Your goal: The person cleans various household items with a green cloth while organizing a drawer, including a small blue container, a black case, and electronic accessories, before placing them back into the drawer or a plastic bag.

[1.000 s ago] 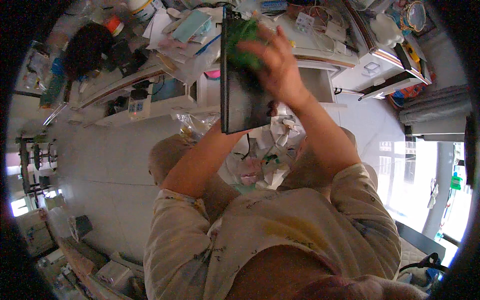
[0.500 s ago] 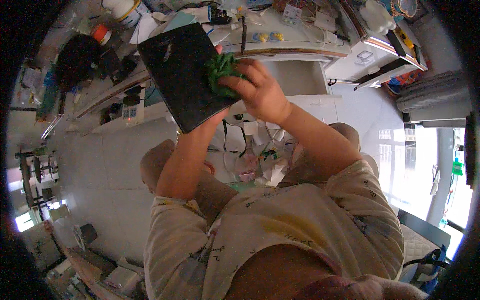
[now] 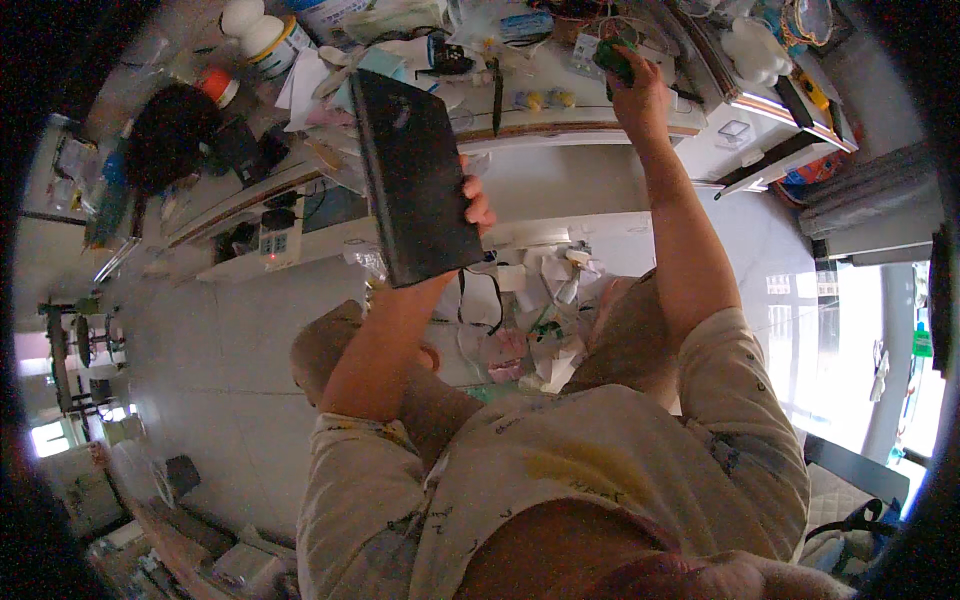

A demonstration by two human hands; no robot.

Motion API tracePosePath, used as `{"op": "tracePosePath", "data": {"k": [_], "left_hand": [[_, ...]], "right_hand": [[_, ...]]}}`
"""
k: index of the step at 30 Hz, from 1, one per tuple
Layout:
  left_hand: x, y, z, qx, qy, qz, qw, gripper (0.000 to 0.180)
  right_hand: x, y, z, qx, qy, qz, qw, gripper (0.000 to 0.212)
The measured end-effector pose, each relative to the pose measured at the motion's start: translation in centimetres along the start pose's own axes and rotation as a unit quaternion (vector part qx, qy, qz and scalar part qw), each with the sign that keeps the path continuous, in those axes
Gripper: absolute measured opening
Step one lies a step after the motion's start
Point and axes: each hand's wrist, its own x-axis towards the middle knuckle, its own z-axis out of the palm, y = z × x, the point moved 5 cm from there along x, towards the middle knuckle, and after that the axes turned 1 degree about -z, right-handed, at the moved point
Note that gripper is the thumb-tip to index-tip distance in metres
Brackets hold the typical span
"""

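My left hand grips a flat black rectangular case from behind, its fingers curling round the right edge. The case stands tilted above the drawer, its broad dark face toward me; whether it is a tablet cover or a book I cannot tell. Out to the right over the desk, my right hand is closed on a crumpled green cloth. The cloth is beside a small clear pack and cables at the desk's back right.
An open drawer juts out beneath the desk edge. On the desk lie a black stick and small yellow-and-blue items. Papers and scraps gather between my knees. A white tub stands at the back left.
My right hand has left the case's surface and swung right over the desk with the green cloth. The case has moved slightly right and turned more upright in my left hand.
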Motion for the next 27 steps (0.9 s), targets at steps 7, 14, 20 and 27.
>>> {"op": "tracePosePath", "data": {"k": [7, 14, 20, 27], "left_hand": [[-0.8, -2.4, -0.6, 0.208, 0.263, 0.052, 0.941, 0.036], [-0.9, -2.8, 0.9, 0.488, 0.333, -0.005, 0.807, 0.039], [-1.2, -4.4, -7.5, 0.508, 0.363, -0.109, 0.773, 0.039], [-0.8, -5.0, -11.5, 0.393, 0.486, -0.136, 0.769, 0.040]], "right_hand": [[-1.0, -0.6, 1.4, -0.189, -0.086, -0.123, 0.970, 0.044], [-1.6, -3.5, -2.2, 0.098, -0.093, -0.038, 0.990, 0.027], [-2.6, -3.9, -6.3, 0.086, -0.122, -0.012, 0.989, 0.025], [-1.7, -3.2, -11.2, -0.034, -0.108, 0.002, 0.994, 0.018]]}}
